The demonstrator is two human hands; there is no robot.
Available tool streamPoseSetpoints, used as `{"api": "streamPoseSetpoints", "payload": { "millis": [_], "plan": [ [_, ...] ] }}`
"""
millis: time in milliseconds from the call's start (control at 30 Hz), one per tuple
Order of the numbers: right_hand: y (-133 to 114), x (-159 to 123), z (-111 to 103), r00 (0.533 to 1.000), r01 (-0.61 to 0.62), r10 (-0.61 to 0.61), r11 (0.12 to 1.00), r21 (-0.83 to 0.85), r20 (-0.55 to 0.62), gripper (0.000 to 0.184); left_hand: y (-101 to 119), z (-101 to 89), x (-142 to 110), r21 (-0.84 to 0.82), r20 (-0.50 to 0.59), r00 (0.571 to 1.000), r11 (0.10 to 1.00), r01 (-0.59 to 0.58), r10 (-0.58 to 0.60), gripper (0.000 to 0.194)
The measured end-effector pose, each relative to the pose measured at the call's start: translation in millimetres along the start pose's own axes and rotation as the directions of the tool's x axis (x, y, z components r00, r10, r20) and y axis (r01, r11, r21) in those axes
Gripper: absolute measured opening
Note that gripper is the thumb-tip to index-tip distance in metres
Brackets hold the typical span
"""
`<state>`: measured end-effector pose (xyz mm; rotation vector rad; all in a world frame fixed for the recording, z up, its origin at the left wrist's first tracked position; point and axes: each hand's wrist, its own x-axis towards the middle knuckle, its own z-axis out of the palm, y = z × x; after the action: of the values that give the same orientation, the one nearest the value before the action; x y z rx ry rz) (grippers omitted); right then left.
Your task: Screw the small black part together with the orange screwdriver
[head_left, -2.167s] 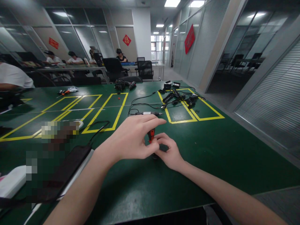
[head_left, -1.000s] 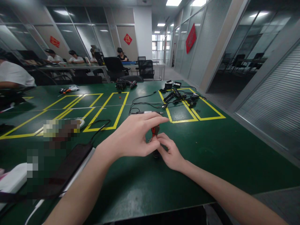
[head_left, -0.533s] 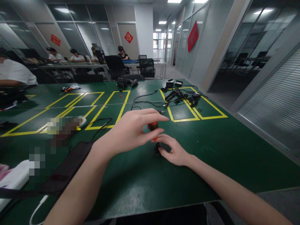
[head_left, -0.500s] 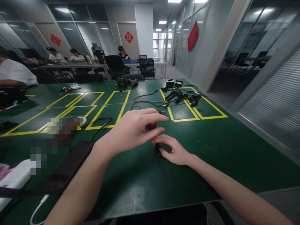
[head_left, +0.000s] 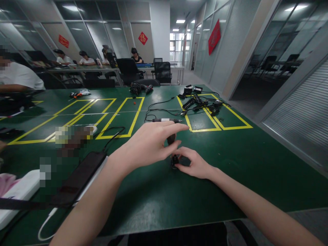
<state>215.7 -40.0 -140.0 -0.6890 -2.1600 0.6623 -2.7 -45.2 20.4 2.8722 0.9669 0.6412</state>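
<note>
My left hand is curled round the handle of a screwdriver, the thumb and index finger reaching past it on the right. Only a dark piece of the handle shows between the fingers; its tip is hidden. Just below, a small black part stands on the green table. Thumb and fingers of my right hand pinch that part from its right side. Behind my left hand lies a pen-shaped black and grey tool with a cable.
Black cables and plastic parts lie around yellow tape outlines at the back right. A corded power tool rests at the far edge. To the left are a black box and a white power strip. People sit beyond.
The view has shifted slightly. The screwdriver's handle has turned in my left hand: its orange-red parts showed before, now a dark side does. My right hand keeps its pinch on the black part.
</note>
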Motion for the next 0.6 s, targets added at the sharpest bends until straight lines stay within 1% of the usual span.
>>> {"api": "streamPoseSetpoints", "payload": {
  "millis": [67,133,233,333,433,533,600],
  "plan": [
    [0.3,-0.3,0.4,1.0,0.009,-0.009,1.0,-0.004,-0.008,0.042,0.4,-0.1,-0.6,-0.002,-0.01,1.0,1.0,-0.023,0.023,0.048],
    [0.3,-0.2,0.7,1.0,0.019,-0.019,1.0,-0.018,-0.011,0.041,0.8,-0.5,-1.0,-0.036,0.011,0.999,0.998,-0.046,0.046,0.054],
    [0.6,-0.2,1.2,1.0,0.01,-0.01,1.0,-0.017,0.003,0.041,1.0,0.0,-1.2,-0.092,0.016,0.999,0.995,-0.039,0.041,0.057],
    [0.5,-0.4,2.0,1.0,0.007,-0.007,1.0,-0.009,0.005,0.042,0.3,1.5,-0.8,-0.063,0.014,1.0,0.998,-0.023,0.024,0.054],
    [-1.9,-0.1,3.0,1.0,0.018,-0.018,1.0,-0.002,-0.021,0.041,-0.4,1.9,0.0,-0.05,0.024,0.999,0.998,-0.045,0.046,0.049],
    [-7.1,2.1,4.6,0.997,-0.003,0.007,0.999,0.046,-0.079,0.038,-0.2,1.3,0.9,-0.091,0.028,0.998,0.994,-0.057,0.06,0.046],
    [-11.3,5.1,6.4,0.99,-0.029,0.041,0.995,0.096,-0.136,0.032,0.0,1.8,1.6,-0.093,0.027,0.998,0.994,-0.048,0.051,0.043]
  ]
}}
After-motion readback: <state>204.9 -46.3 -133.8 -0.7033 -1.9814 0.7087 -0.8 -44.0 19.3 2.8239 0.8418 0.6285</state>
